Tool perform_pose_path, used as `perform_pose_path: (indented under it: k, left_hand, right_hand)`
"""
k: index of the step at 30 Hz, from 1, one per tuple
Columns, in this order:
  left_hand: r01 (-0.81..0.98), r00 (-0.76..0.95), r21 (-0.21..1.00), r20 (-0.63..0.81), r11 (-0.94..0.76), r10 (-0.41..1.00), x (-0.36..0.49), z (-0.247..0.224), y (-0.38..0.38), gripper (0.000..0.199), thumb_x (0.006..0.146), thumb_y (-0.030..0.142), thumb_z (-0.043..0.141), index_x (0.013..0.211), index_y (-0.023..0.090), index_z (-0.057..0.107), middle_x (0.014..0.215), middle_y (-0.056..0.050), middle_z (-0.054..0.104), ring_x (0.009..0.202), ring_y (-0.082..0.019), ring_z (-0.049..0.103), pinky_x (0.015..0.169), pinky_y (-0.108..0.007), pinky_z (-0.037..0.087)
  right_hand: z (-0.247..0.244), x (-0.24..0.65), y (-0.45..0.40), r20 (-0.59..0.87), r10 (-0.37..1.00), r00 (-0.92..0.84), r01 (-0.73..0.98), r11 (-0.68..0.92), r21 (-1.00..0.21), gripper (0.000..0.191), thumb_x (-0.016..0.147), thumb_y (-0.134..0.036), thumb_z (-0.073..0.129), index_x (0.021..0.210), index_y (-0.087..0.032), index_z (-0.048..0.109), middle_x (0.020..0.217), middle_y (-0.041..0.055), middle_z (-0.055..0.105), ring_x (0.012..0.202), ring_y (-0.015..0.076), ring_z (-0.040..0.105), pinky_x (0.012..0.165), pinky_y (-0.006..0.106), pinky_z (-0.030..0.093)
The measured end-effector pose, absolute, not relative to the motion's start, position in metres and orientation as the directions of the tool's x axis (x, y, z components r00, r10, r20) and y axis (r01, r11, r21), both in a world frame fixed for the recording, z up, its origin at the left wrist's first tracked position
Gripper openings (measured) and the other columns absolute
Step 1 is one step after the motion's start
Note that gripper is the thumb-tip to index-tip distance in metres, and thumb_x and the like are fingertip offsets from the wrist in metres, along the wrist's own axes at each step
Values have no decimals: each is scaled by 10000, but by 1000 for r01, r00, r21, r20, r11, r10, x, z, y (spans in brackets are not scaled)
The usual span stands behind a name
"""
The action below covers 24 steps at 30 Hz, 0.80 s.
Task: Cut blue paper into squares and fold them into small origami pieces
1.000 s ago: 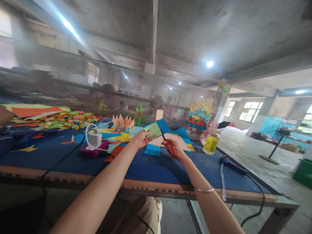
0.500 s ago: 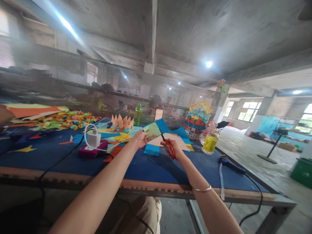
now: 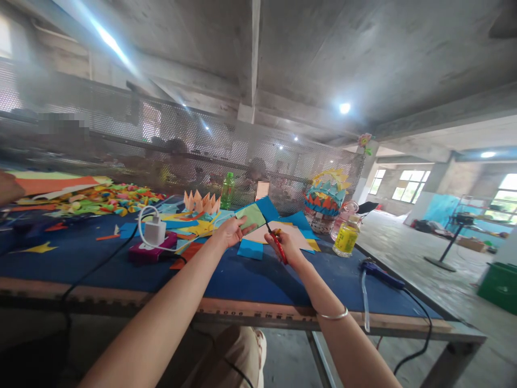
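Observation:
Between the thumb and fingers of my left hand (image 3: 231, 231) is a light green piece of paper (image 3: 253, 216), with blue paper (image 3: 266, 209) directly behind it. My right hand (image 3: 287, 247) is wrapped round red-handled scissors (image 3: 278, 245). Their dark blades point up and left and reach the right edge of the held paper; whether they are parted is too small to tell. Below my hands lie a pale pink sheet (image 3: 274, 233) and a small blue piece of paper (image 3: 250, 249) on the blue table (image 3: 242, 283).
A purple power strip (image 3: 151, 249) with a white charger stands left. Behind are an orange paper crown (image 3: 201, 205) and green bottle (image 3: 228, 191). To the right are a decorated basket (image 3: 325, 202), yellow-labelled bottle (image 3: 346, 237) and glue gun (image 3: 382, 274). Another person's hand (image 3: 8, 188) shows far left.
The view has shifted very slightly. My right hand and the scissors have turned a little at the paper's edge; my left hand keeps its hold on the green paper.

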<state>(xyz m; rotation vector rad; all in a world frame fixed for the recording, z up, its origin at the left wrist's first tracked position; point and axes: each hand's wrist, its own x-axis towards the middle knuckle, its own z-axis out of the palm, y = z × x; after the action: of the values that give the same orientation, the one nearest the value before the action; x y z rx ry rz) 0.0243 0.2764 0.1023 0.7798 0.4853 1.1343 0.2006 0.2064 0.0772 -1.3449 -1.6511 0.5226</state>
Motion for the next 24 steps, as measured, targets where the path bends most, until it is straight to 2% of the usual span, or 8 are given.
perform_pose_path:
  k: [9, 15, 24]
  left_hand:
    - [-563, 413, 793, 23, 236, 910, 29, 98, 275, 198, 914, 212, 581, 1093, 127, 600, 1057, -66, 635, 859, -166, 642, 722, -331, 563]
    - [-560, 420, 794, 24, 237, 907, 30, 99, 272, 187, 914, 188, 577, 1088, 124, 602, 1058, -66, 639, 863, -165, 645, 723, -327, 564]
    - [-567, 412, 790, 25, 234, 911, 30, 96, 278, 191, 911, 208, 584, 1084, 127, 600, 1055, -64, 634, 859, -166, 641, 721, -331, 562]
  right_hand:
    - [67, 203, 218, 374, 927, 22, 529, 306, -791, 369, 838, -530, 545, 717, -181, 529, 423, -61, 470, 373, 90, 447, 367, 191, 319]
    - [57, 208, 228, 342, 940, 8, 538, 284, -793, 350, 945, -453, 497, 828, -134, 578, 547, -79, 492, 380, 43, 420, 386, 173, 373]
    - [62, 207, 227, 436, 899, 36, 616, 324, -718, 339, 903, -434, 570, 745, -134, 572, 615, -55, 522, 465, 57, 452, 444, 188, 383]
